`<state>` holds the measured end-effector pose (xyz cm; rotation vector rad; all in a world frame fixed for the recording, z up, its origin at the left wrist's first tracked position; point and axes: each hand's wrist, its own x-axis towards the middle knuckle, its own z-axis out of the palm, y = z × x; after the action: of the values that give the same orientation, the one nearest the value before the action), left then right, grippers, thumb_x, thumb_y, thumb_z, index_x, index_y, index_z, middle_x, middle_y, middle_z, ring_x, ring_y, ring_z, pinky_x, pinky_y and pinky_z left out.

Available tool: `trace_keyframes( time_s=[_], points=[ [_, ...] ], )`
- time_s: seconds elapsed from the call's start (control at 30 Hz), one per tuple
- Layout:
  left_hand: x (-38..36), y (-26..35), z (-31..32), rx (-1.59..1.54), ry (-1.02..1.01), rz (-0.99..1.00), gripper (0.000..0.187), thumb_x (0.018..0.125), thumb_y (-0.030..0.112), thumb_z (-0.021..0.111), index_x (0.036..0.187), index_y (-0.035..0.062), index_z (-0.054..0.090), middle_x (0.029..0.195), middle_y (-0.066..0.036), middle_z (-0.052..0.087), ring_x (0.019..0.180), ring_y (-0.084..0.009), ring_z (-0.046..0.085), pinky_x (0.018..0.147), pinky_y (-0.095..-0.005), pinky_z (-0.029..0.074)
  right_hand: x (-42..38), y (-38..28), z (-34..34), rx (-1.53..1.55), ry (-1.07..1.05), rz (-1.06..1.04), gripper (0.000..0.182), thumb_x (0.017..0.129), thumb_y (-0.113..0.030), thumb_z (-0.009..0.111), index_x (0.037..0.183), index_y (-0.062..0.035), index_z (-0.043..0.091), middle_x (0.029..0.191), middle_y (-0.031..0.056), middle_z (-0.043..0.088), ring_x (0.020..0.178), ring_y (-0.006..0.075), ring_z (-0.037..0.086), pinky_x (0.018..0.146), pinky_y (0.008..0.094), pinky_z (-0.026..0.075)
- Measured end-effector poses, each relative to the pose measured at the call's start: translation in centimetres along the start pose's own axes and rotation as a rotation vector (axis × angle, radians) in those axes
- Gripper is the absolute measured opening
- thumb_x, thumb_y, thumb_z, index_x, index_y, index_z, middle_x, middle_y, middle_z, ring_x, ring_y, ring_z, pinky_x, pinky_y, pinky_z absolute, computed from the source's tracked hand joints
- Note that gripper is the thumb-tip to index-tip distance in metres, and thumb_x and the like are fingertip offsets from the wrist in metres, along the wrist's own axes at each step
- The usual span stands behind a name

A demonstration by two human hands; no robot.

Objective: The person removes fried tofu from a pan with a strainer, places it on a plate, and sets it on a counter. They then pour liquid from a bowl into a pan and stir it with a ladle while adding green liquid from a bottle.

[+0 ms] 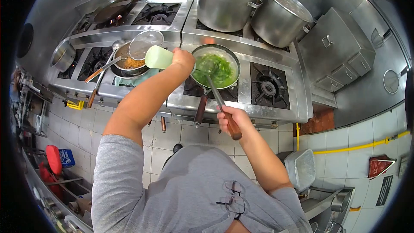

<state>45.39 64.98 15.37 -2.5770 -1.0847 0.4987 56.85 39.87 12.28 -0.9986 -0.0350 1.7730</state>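
My left hand (184, 59) is closed around a light green plastic jug (158, 57), held tilted on its side just left of the frying pan (237, 57). Green chopped vegetables in liquid (219, 70) fill the pan, which sits on a front burner. My right hand (235, 118) grips the wooden handle of a metal ladle (215, 91); its head is down among the greens, partly hidden. The pan's dark handle (201, 111) points towards me, with no hand on it. Beyond the jug, a round mesh strainer (146, 43) lies over a bowl of orange-brown bits (131, 63).
Two large steel stockpots (224, 11) stand at the back right. A dark wok (113, 11) sits over flames at the back left. Near the bowl, long wooden-handled tools (93, 97) stick out past the stove edge. A bare burner (269, 87) lies right of the pan.
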Motion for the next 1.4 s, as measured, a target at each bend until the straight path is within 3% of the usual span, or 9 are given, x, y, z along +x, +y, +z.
trace_keyframes(
  time_s=[0.17,0.33,0.43,0.6,0.8,0.93,1.1,1.27,1.4],
  points=[
    [0.1,-0.3,-0.6,-0.006,0.012,-0.005,0.023,0.087,0.018,0.062,0.108,0.0161,0.071,0.111,-0.002,0.069,0.105,-0.0199,0.065,0.085,-0.0409,0.044,2.6,4.5,-3.0,-0.8,0.426,-0.312,0.013,0.094,-0.014,0.05,0.102,-0.0036,0.047,0.072,0.0049,0.053,0.047,0.0155,0.052,0.045,0.033,0.048],
    [0.3,-0.3,-0.8,0.013,0.014,0.004,0.024,0.087,0.02,0.06,0.109,0.0157,0.07,0.112,-0.003,0.069,0.106,-0.0202,0.065,0.086,-0.0423,0.044,-2.6,2.9,0.7,-0.624,0.316,-0.13,0.015,0.094,-0.016,0.051,0.101,-0.0036,0.046,0.074,0.0041,0.053,0.049,0.0149,0.052,0.046,0.0312,0.048],
    [0.6,0.1,-0.9,0.028,0.02,0.014,0.024,0.088,0.02,0.06,0.109,0.0156,0.071,0.113,-0.002,0.069,0.106,-0.0202,0.065,0.086,-0.0435,0.044,-0.9,-1.2,-1.5,-0.047,0.089,-0.006,0.012,0.094,-0.018,0.05,0.098,-0.007,0.046,0.071,0.003,0.054,0.047,0.0131,0.05,0.044,0.0296,0.045],
    [1.1,0.1,-0.9,0.029,0.014,0.014,0.024,0.087,0.021,0.06,0.108,0.0154,0.071,0.113,-0.002,0.069,0.105,-0.0207,0.065,0.087,-0.0443,0.044,0.4,2.3,-1.4,-0.536,0.339,-0.193,0.01,0.094,-0.016,0.049,0.096,-0.0076,0.045,0.069,0.0028,0.051,0.047,0.0154,0.051,0.042,0.0325,0.045],
    [0.9,1.6,-0.7,0.021,0.028,0.031,0.025,0.084,0.02,0.064,0.108,0.0162,0.071,0.112,-0.002,0.069,0.106,-0.0203,0.065,0.087,-0.044,0.044,-0.2,-1.8,-0.7,-0.025,0.073,0.024,0.011,0.094,-0.021,0.053,0.094,-0.0108,0.049,0.07,0.0018,0.056,0.051,0.0128,0.05,0.047,0.0271,0.045],
    [0.3,1.7,-1.2,0.01,0.02,0.028,0.025,0.083,0.021,0.066,0.108,0.0166,0.071,0.112,-0.002,0.069,0.106,-0.02,0.064,0.086,-0.0431,0.045,2.6,0.6,-1.7,-0.326,0.235,-0.219,0.012,0.094,-0.018,0.051,0.098,-0.0083,0.047,0.07,0.0036,0.054,0.051,0.0149,0.052,0.044,0.0293,0.044],
    [-0.1,0.8,-0.5,-0.007,0.052,0.039,0.025,0.084,0.02,0.065,0.107,0.0161,0.071,0.111,-0.002,0.069,0.105,-0.02,0.065,0.085,-0.0434,0.045,-3.7,2.4,3.8,-0.341,0.276,-0.074,0.016,0.094,-0.019,0.05,0.102,-0.0064,0.045,0.071,0.0055,0.054,0.052,0.0161,0.052,0.045,0.0339,0.045],
    [-0.4,1.1,-0.8,0.002,0.049,0.044,0.023,0.086,0.02,0.062,0.107,0.016,0.071,0.111,-0.001,0.069,0.105,-0.0199,0.065,0.085,-0.0437,0.045,0.6,-0.6,-1.5,-0.108,0.093,-0.05,0.013,0.094,-0.017,0.05,0.102,-0.0079,0.046,0.071,0.0042,0.054,0.053,0.0148,0.051,0.046,0.0304,0.044],
    [-0.4,0.4,-1.0,-0.008,0.059,0.017,0.023,0.087,0.019,0.06,0.106,0.0163,0.071,0.11,-0.002,0.07,0.104,-0.0204,0.065,0.084,-0.0438,0.045,-0.2,2.4,0.9,-0.434,0.34,-0.2,0.013,0.095,-0.019,0.05,0.1,-0.0083,0.045,0.07,0.0036,0.053,0.049,0.0149,0.05,0.043,0.0315,0.045]
  ],
)
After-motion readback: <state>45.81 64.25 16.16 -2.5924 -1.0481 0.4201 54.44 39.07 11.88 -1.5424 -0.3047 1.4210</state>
